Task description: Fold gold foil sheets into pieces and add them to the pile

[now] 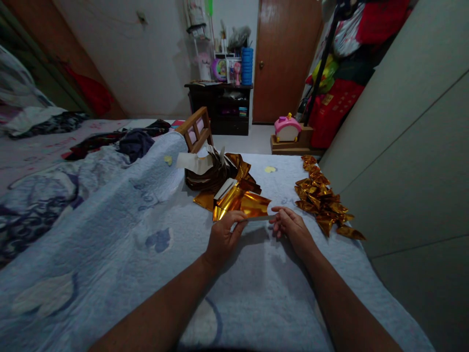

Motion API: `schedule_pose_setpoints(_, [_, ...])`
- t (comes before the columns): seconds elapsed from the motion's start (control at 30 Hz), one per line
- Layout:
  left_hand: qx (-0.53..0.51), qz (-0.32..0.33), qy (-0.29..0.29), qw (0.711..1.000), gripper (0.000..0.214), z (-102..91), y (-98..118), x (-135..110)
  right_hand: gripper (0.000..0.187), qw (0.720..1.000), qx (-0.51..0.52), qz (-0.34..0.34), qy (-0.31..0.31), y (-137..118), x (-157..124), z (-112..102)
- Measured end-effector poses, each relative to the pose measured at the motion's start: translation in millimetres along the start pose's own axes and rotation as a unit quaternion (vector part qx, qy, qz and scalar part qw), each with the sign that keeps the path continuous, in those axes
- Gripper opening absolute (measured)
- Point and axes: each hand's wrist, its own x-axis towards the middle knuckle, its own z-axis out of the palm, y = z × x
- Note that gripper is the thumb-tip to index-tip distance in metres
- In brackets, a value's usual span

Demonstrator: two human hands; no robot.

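Both hands hold one sheet of gold foil paper (254, 204) low over the bed, with its pale near edge stretched between them. My left hand (224, 235) pinches the left part of that edge between thumb and fingers. At the right end, my right hand (291, 226) has its curled fingertips closed on the edge. Just beyond the hands lies a loose heap of brown and gold foil sheets (207, 178), some showing pale backs. To the right is a long pile of folded gold foil pieces (322, 198) with pointed ends.
A light blue quilt (146, 288) covers the bed under my arms. A wooden rail (198, 129) stands at its far left corner. Close on the right rises a pale cabinet (410, 146). Beyond are a dark shelf unit (220, 112), a pink toy (287, 129) and a door (286, 63).
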Motion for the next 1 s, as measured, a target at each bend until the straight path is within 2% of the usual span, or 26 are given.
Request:
schedule_pose_setpoints(0.17, [-0.02, 0.088, -0.072, 0.993, 0.012, 0.8, 11.0, -6.3, 0.048, 0.989, 0.103, 0.061, -0.088, -7.4, -5.5, 3.5])
schedule_pose_setpoints(0.3, [-0.042, 0.085, -0.119, 0.988, 0.022, -1.4, 15.8, -10.7, 0.04, 0.987, 0.125, 0.062, -0.075, -8.7, -6.6, 3.2])
schedule_pose_setpoints(0.4, [-0.068, 0.034, -0.122, 0.99, 0.036, -2.1, 14.7, -12.1, 0.04, 0.994, 0.091, 0.034, -0.041, -4.3, -4.8, 1.6])
schedule_pose_setpoints(0.47, [-0.067, -0.009, -0.112, 0.991, 0.033, -0.4, 13.3, -11.9, 0.042, 0.997, 0.074, 0.022, -0.031, -1.8, -4.3, 1.3])
schedule_pose_setpoints(0.53, [-0.065, -0.05, -0.091, 0.992, 0.018, 3.0, 12.2, -10.8, 0.042, 0.997, 0.063, 0.018, -0.031, -1.2, -4.9, 2.1])
schedule_pose_setpoints(0.57, [-0.073, -0.073, -0.079, 0.991, 0.018, 5.0, 11.7, -10.1, 0.041, 0.998, 0.058, 0.019, -0.032, -1.5, -5.5, 2.7])
schedule_pose_setpoints(0.6, [-0.09, -0.099, -0.07, 0.989, 0.028, 7.0, 11.1, -9.3, 0.041, 0.998, 0.055, 0.021, -0.031, -1.9, -6.2, 3.3])
schedule_pose_setpoints(0.67, [-0.124, -0.152, -0.085, 0.977, 0.045, 10.3, 9.9, -7.5, 0.038, 0.998, 0.05, 0.018, -0.03, -2.7, -7.3, 3.9])
schedule_pose_setpoints(0.7, [-0.137, -0.17, -0.102, 0.97, 0.045, 11.4, 9.1, -6.5, 0.037, 0.998, 0.047, 0.013, -0.03, -2.7, -7.4, 3.8])
schedule_pose_setpoints(0.8, [-0.151, -0.174, -0.15, 0.961, 0.024, 12.0, 6.5, -4.5, 0.031, 0.999, 0.032, -0.009, -0.022, -2.2, -6.0, 1.3])
schedule_pose_setpoints(0.87, [-0.165, -0.178, -0.156, 0.958, 0.014, 10.9, 4.6, -4.2, 0.028, 1.0, 0.015, -0.022, -0.014, -2.5, -4.8, -1.3])
schedule_pose_setpoints(1.0, [-0.202, -0.262, -0.163, 0.929, 0.021, 8.4, 0.7, -6.1, 0.016, 0.999, -0.007, -0.049, -0.009, -7.1, -6.3, -4.9])
